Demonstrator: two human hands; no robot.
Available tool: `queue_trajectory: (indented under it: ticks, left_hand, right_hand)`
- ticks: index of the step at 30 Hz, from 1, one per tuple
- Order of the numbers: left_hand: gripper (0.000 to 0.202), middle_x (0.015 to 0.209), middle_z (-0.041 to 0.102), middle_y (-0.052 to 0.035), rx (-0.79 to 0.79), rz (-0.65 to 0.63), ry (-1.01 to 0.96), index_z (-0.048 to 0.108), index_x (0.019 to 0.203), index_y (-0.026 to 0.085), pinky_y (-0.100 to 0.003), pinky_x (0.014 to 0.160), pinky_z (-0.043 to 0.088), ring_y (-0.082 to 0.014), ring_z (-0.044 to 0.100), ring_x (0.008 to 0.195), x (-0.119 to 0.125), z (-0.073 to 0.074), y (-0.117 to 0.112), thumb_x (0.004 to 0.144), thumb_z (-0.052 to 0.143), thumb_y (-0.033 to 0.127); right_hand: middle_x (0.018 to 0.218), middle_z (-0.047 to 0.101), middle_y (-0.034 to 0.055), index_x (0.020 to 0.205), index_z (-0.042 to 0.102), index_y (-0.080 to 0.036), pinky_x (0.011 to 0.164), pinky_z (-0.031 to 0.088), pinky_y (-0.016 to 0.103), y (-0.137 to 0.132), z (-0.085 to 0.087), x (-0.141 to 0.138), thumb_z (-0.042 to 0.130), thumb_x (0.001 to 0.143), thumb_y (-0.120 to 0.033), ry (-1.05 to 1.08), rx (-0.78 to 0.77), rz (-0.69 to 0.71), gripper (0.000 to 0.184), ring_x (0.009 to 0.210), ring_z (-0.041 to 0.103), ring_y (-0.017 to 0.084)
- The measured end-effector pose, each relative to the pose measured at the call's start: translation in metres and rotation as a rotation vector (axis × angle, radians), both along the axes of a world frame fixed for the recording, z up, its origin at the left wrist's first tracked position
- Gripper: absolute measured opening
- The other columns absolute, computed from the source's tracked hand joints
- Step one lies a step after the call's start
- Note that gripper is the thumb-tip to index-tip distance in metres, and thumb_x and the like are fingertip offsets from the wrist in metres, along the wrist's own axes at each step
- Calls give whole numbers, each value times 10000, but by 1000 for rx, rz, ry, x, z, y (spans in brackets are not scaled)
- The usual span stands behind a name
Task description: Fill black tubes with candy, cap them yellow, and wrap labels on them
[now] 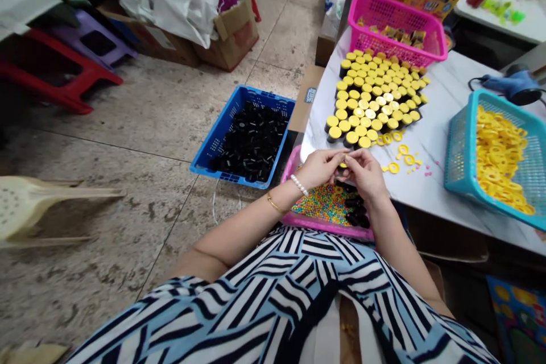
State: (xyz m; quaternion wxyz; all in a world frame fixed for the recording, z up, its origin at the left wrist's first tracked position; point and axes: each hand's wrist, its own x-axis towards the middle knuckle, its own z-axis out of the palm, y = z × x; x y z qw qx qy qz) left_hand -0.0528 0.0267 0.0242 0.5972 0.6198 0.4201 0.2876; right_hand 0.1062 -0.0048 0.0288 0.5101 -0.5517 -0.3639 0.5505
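My left hand (pixel 323 169) and my right hand (pixel 365 174) meet above the lap, fingertips closed round a small yellow-topped black container (pixel 342 165), mostly hidden by the fingers. Below them a pink basket (pixel 328 228) holds many small coloured beads (pixel 326 207) and several black containers (pixel 357 216). Just beyond my hands, rows of yellow-capped black containers (pixel 364 114) stand upright on the white table (pixel 430 125). Loose yellow rings (pixel 393 168) lie on the tabletop, near my right hand.
At the right, a turquoise basket (pixel 460 151) holds yellow ring pieces, with a blue heat gun (pixel 512 85) behind it. A pink basket (pixel 396 17) stands at the table's back. On the floor, a blue crate (pixel 205 151) holds black parts. Stools and cardboard boxes (pixel 232 34) stand left.
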Motion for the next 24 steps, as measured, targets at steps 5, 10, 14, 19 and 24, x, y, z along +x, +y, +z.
queue_trajectory:
  ticks: [5, 10, 14, 19, 24]
  left_hand:
    - [387, 956, 649, -53, 605, 100, 249, 717, 1326, 241, -290, 758, 540, -153, 616, 788, -6, -8, -10, 958, 722, 362]
    - [319, 993, 599, -48, 732, 102, 298, 720, 1255, 227, -288, 794, 538, -173, 622, 879, -8, -16, -8, 995, 669, 404]
    - [306, 960, 616, -38, 737, 55, 230, 726, 1217, 217, -291, 809, 534, -170, 632, 875, -10, -17, 0, 984, 686, 411]
    - [236, 904, 649, -35, 715, 24, 208, 735, 1146, 202, -282, 753, 491, -165, 619, 816, -12, -17, 3, 987, 685, 369]
    - [165, 724, 626, 16, 604, -53, 234, 732, 1050, 218, -248, 624, 394, -125, 558, 653, -11, -5, 3, 983, 678, 359]
  right_hand:
    - [700, 682, -54, 851, 636, -206, 426, 446, 184, -1, 2, 6, 885, 730, -429, -14, 15, 22, 356, 445, 516, 41]
    - [971, 797, 23, 1067, 769, -214, 760, 636, 272, -25, 5, 22, 855, 751, -345, 91, -23, -8, 353, 765, 736, 120]
    - [807, 783, 11, 1027, 765, -211, 717, 646, 268, -33, 6, 29, 909, 701, -345, 101, -76, -23, 380, 699, 739, 130]
    - [538, 621, -60, 800, 627, -206, 366, 420, 181, -15, 12, 20, 912, 709, -458, 44, -153, 65, 391, 403, 531, 76]
    - [444, 488, -108, 731, 497, -237, 359, 371, 178, 1, 25, 5, 858, 765, -466, -15, -224, 154, 429, 351, 425, 54]
